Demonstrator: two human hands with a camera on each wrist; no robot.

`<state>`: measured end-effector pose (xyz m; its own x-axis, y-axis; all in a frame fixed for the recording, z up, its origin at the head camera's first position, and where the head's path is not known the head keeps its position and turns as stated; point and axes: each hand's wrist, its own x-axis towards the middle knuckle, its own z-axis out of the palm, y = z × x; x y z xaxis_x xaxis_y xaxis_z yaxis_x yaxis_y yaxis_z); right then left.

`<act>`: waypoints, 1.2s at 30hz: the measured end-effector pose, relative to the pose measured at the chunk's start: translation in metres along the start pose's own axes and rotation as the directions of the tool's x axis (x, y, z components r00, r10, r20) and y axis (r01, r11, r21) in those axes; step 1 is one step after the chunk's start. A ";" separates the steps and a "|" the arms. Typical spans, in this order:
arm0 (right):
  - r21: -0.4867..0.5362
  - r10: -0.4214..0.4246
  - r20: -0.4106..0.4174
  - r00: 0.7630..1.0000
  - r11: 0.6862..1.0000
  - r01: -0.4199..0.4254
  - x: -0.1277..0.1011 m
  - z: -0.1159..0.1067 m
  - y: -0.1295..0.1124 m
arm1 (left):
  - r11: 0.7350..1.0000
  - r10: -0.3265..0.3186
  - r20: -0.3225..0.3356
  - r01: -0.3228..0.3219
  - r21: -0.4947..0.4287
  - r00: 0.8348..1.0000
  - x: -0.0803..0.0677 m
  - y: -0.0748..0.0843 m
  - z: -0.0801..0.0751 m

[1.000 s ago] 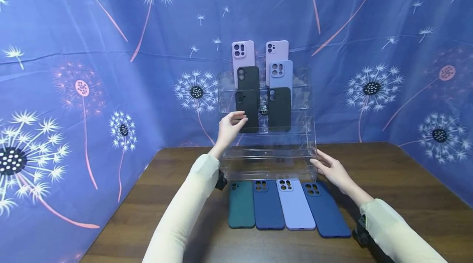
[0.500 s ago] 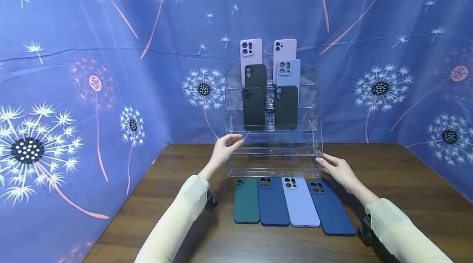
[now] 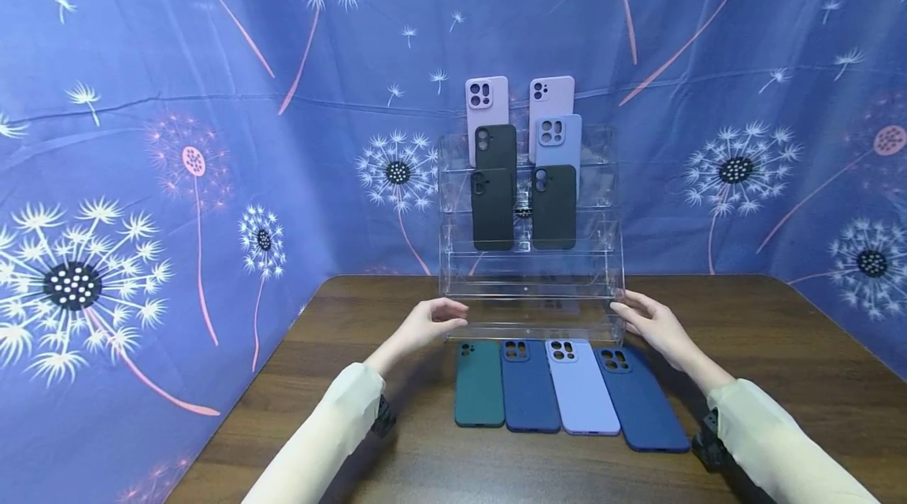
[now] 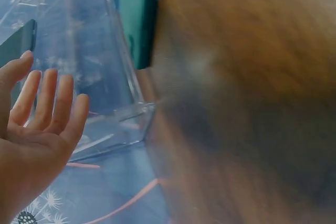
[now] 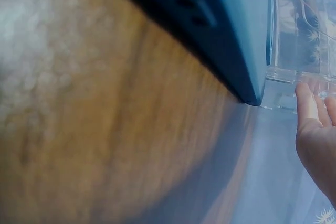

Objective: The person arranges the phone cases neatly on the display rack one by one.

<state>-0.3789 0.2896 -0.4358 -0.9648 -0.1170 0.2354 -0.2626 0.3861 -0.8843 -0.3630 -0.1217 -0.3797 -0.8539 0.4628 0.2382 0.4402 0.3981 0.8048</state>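
Clear acrylic stand [image 3: 531, 283] sits on the surface [image 3: 779, 346], between both hands. Left hand [image 3: 425, 324] open, fingers straight, just beside its left edge. Right hand [image 3: 655, 323] open at its right edge; contact probable, view blurred.

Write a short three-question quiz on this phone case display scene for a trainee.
1. True or false: the left hand grips a black case.
2. How many cases lie flat on the table in front of the clear stand?
3. Which flat case lies nearest the right hand? A) green case B) lilac case C) rightmost dark blue case

Key
1. False: it is open beside the stand's left edge, holding nothing.
2. Four.
3. C.
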 end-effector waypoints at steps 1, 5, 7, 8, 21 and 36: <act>0.008 -0.009 -0.003 1.000 1.000 0.009 0.002 0.000 0.005 | 1.000 -0.013 0.007 0.013 0.010 1.000 -0.001 -0.003 0.001; -0.024 -0.027 -0.026 0.999 0.999 0.026 0.004 -0.002 0.009 | 0.998 -0.048 0.031 0.047 0.041 0.998 -0.003 -0.025 0.005; -0.068 -0.055 -0.026 0.998 0.996 0.053 -0.001 -0.003 0.000 | 0.996 -0.062 0.051 0.059 0.069 0.997 -0.005 -0.029 0.007; -0.079 -0.062 -0.041 0.997 0.995 0.058 -0.002 -0.003 -0.003 | 0.994 -0.068 0.059 0.063 0.087 0.996 -0.007 -0.031 0.008; 0.069 -0.137 -0.092 0.986 0.987 0.143 0.012 -0.011 0.026 | 0.981 -0.112 0.161 0.083 0.176 0.981 -0.011 -0.043 0.016; 0.046 -0.163 -0.049 0.985 0.985 0.165 0.006 -0.004 0.009 | 0.968 -0.136 0.155 0.097 0.232 0.978 -0.007 -0.044 0.018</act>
<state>-0.3872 0.2962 -0.4413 -0.9086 -0.1331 0.3960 -0.4175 0.3190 -0.8508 -0.3714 -0.1280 -0.4269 -0.8522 0.5218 0.0394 0.4072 0.6140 0.6761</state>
